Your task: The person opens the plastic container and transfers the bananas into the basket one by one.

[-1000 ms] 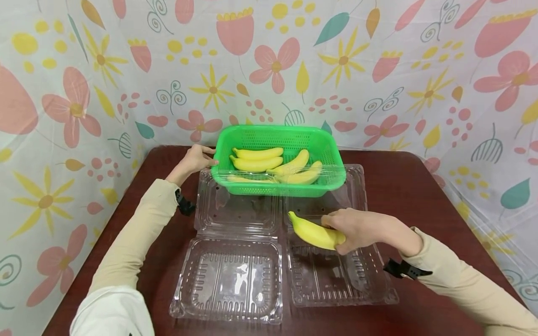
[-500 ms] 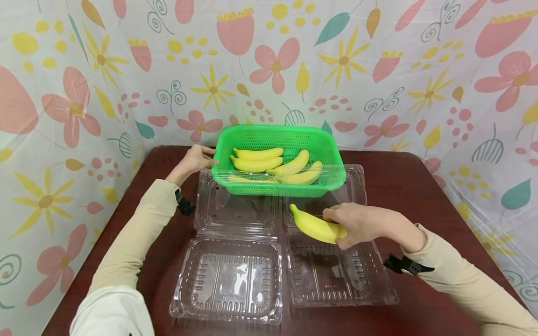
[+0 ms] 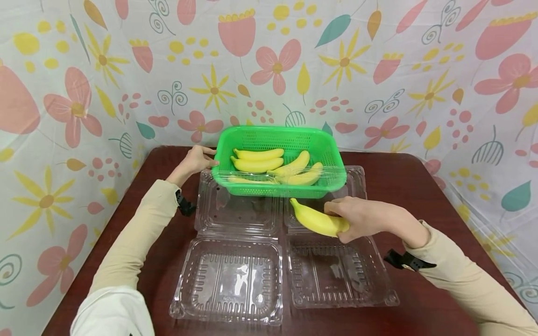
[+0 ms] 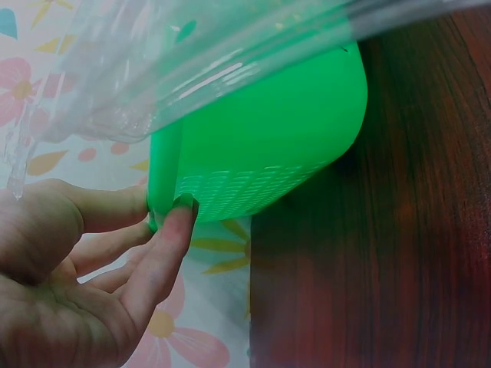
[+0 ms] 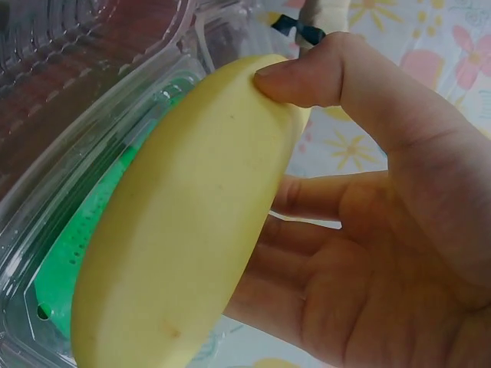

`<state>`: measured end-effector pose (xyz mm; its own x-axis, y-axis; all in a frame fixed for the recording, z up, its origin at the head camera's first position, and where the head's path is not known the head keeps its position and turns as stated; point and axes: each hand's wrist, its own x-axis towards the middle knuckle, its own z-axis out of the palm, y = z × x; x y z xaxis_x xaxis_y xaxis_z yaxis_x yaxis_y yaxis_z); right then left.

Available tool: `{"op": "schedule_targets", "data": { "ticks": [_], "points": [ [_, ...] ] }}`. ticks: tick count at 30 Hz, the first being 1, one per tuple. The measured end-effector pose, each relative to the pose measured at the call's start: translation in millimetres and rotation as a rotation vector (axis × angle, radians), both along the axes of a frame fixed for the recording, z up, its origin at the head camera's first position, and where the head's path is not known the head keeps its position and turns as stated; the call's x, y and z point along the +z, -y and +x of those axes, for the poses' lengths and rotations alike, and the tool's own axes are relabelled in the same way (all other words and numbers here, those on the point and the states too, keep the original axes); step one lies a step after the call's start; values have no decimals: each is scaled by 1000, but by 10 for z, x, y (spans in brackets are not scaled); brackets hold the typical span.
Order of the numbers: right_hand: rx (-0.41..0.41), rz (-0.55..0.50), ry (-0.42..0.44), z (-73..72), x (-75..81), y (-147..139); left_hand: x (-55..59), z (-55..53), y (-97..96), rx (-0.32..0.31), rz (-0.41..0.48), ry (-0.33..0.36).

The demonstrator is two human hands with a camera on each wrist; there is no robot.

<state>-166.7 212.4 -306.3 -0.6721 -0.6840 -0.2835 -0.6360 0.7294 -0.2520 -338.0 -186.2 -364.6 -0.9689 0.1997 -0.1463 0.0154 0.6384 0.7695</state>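
Note:
My right hand holds a yellow banana over the hinge side of the right clear plastic clamshell box. In the right wrist view the thumb presses one side of the banana and the fingers lie behind it. At the back, my left hand pinches the left rim of a green plastic basket. The left wrist view has thumb and fingers on either side of the basket's rim. Several bananas lie inside the basket, partly seen through the clear lids' edges.
A second clear clamshell box stands open at the left, its lid leaning back against the basket. Both boxes sit on a dark red-brown table. A flowered curtain surrounds the table's back and sides.
My right hand has moved slightly away from me with the banana, rising in the head view toward the basket. The left hand stays at the basket's rim.

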Motion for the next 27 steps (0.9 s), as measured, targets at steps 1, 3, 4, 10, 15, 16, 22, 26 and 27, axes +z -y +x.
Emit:
{"op": "schedule_targets", "data": {
  "ticks": [1,3,4,10,15,16,22,26,27],
  "points": [
    [3,-3,-4,-6,2,-3,5,1,0,-1,-1,-1],
    [-2,-6,-3,-19,3,-5,11,3,-4,3,5,1],
    [-4,-9,2,-23,7,-9,15,3,-4,6,5,1],
    [-29,-23,28,-57,23,-15,19,7,0,4,-13,4],
    [-15,-27,3,-88,36,-16,7,12,7,-6,-3,10],
    [-13,-28,-5,-95,40,-18,11,14,7,-6,-2,9],
    [-9,-35,-35,-137,63,-26,29,22,3,1,-5,0],
    [-4,-42,-61,-158,69,-20,24,30,-1,0,-7,-6],
    [-4,-42,-65,-163,71,-17,22,32,-2,2,-6,-7]
  ]
}}
